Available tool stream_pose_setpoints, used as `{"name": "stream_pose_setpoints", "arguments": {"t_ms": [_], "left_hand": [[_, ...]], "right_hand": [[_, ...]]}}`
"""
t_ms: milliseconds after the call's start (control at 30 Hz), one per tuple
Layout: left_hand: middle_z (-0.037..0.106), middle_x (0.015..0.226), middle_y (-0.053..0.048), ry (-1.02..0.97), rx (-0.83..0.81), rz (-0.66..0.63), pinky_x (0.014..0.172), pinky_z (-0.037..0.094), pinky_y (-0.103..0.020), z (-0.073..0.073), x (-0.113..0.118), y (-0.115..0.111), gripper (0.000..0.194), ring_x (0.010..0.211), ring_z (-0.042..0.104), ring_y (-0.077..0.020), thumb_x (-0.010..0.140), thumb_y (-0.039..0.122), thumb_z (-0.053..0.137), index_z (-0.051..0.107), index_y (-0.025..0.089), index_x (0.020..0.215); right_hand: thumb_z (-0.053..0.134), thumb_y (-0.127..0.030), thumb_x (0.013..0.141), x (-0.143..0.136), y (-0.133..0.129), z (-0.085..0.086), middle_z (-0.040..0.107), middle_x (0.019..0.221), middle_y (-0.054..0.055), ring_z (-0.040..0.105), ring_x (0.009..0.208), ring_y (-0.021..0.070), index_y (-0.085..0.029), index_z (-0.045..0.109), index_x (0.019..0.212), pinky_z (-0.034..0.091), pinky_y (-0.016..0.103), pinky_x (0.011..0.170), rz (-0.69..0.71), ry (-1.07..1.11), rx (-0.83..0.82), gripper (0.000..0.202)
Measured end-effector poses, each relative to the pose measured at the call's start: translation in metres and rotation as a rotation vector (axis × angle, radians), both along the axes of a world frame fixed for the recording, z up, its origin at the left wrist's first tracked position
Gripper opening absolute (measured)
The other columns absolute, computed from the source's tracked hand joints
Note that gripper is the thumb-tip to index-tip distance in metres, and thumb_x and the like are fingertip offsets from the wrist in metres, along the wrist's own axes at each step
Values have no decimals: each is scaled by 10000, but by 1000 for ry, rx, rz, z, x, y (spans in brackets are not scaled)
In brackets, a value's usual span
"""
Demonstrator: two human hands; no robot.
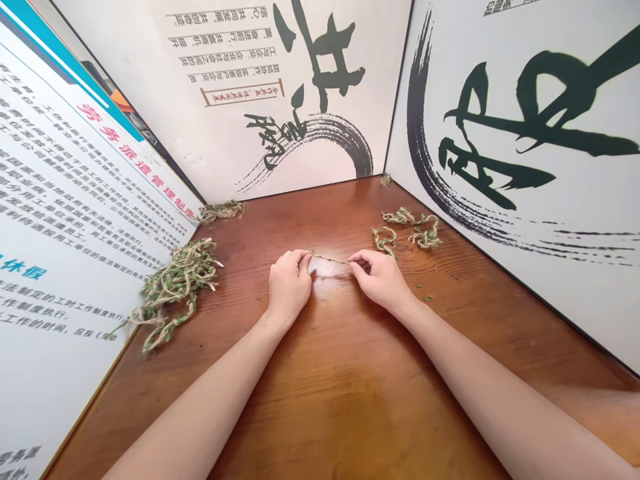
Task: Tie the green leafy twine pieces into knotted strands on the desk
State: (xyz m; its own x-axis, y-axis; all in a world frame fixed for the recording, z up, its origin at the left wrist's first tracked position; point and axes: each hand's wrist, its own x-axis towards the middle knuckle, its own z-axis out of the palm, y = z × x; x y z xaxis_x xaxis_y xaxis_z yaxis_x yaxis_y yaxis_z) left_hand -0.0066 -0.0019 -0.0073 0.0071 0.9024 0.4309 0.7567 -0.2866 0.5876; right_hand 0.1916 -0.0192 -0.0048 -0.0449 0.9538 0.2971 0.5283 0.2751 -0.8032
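A thin piece of leafy twine (330, 259) is stretched nearly level above the brown wooden table (320, 387). My left hand (291, 280) pinches its left end between thumb and fingers. At its right end, my right hand (377, 275) holds it in a similar pinch. Beyond my right hand lie a small twine loop (384, 240) and two more little coils of twine (426, 233), (399, 215). A large tangled heap of green and tan twine (177, 283) rests at the table's left side.
Behind that heap is a smaller bunch of twine (221, 211). Printed panels (320, 153) enclose the table at the left, back and right. A tiny twine scrap (385, 180) sits in the back corner, and green leaf bits (427, 298) lie beside my right wrist.
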Motion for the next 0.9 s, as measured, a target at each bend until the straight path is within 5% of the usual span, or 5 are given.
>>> {"name": "stream_pose_setpoints", "arguments": {"t_ms": [200,400,533,700,900], "left_hand": [[657,1152,-69,222,64,35,966,363,-477,7,6,-8,275,1119,550,-275,880,201,560,686,208,1124],[655,1205,-79,413,254,-187,1192,76,-569,8,10,-13,338,1174,571,-253,895,221,578,627,182,1227],[680,918,-22,353,159,-256,1199,185,-499,1,6,-6,187,970,626,-186,979,217,477,632,168,888],[665,921,-37,277,220,-341,1186,255,-485,-2,5,-3,151,1029,611,-194,989,213,460,574,155,909],[633,926,-66,278,194,-357,781,492,-322,-2,6,-3,227,842,593,-175,1028,255,396,596,149,999]], "right_hand": [[587,-210,875,0,1,-4,682,793,44,588,741,163,-152,664,784,413,292,717,20,-57,82,133],[546,-213,891,-2,-1,-5,662,802,50,576,749,161,-148,625,794,412,292,723,49,-31,103,141],[556,-231,890,-1,0,-6,660,800,38,581,748,157,-152,644,836,425,294,734,28,28,26,130],[600,-296,892,4,2,-3,622,761,27,546,696,145,-182,726,926,407,292,690,40,1,75,173],[574,-239,893,9,4,-3,590,777,44,527,703,145,-157,669,777,392,296,687,-12,-68,134,170]]}}
